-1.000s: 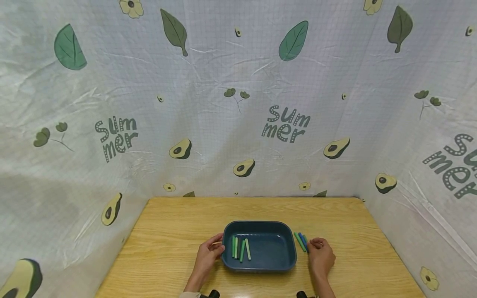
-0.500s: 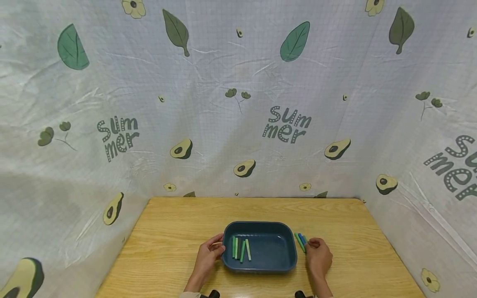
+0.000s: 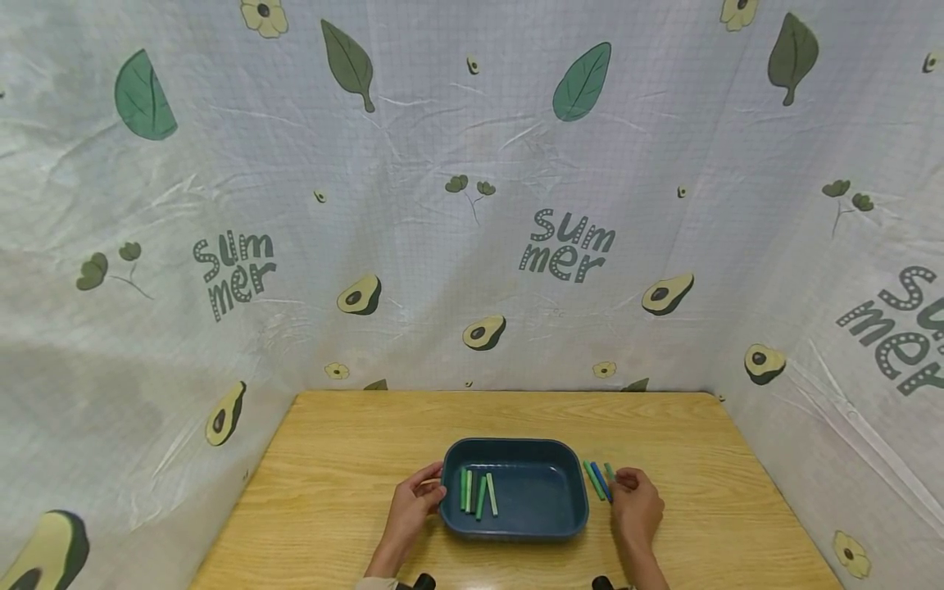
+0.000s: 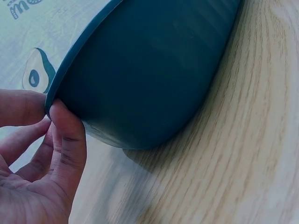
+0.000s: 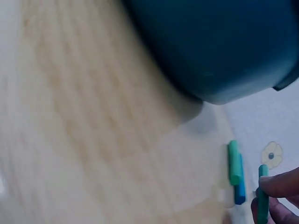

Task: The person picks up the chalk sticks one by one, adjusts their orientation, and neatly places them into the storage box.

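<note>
The left hand [image 3: 410, 508] pinches the left rim of the dark blue oval plastic tray [image 3: 564, 512] on the wooden table [image 3: 332, 459], while the right hand [image 3: 636, 506], seemingly, pinches a green stick [image 5: 262, 200] just right of the tray.

Wood-grain table [image 3: 339, 483], pale and smooth with a light sheen at the lower centre of the frame. The dark blue tray [image 3: 516, 449] looks like matt plastic, smooth-walled. Green and blue sticks [image 3: 597, 479] beside it seem matt. Behind, a crinkled printed cloth backdrop [image 3: 442, 246], faintly glossy.
</note>
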Tool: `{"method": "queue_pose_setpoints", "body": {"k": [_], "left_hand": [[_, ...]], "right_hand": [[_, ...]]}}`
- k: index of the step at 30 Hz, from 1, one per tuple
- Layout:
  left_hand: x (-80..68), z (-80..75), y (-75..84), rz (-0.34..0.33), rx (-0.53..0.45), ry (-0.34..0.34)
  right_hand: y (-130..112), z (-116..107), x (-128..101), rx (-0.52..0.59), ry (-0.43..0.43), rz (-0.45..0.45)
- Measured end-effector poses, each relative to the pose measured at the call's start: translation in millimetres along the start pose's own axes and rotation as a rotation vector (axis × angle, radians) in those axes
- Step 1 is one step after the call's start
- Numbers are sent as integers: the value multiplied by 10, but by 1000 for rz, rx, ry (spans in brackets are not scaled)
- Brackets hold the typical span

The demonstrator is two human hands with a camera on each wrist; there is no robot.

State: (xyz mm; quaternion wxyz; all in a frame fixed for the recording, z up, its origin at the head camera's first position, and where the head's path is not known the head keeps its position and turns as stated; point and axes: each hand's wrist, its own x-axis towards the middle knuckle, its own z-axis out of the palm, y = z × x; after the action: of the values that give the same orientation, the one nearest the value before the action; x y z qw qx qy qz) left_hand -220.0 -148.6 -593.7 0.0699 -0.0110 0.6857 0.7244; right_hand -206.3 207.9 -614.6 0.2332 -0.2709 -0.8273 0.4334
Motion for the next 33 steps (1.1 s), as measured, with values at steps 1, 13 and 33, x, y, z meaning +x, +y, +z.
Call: {"method": "queue_pose_setpoints", "body": {"k": [1, 13, 33], "left_hand": [[2, 0, -3, 0, 1, 1], [22, 0, -27, 4, 8, 7], [43, -5, -25, 4, 9, 5]], "right_hand": [[-6, -21, 5, 3, -3, 5], [-37, -248, 67, 14, -130, 20], [-329, -595, 306, 287, -555, 125]]}}
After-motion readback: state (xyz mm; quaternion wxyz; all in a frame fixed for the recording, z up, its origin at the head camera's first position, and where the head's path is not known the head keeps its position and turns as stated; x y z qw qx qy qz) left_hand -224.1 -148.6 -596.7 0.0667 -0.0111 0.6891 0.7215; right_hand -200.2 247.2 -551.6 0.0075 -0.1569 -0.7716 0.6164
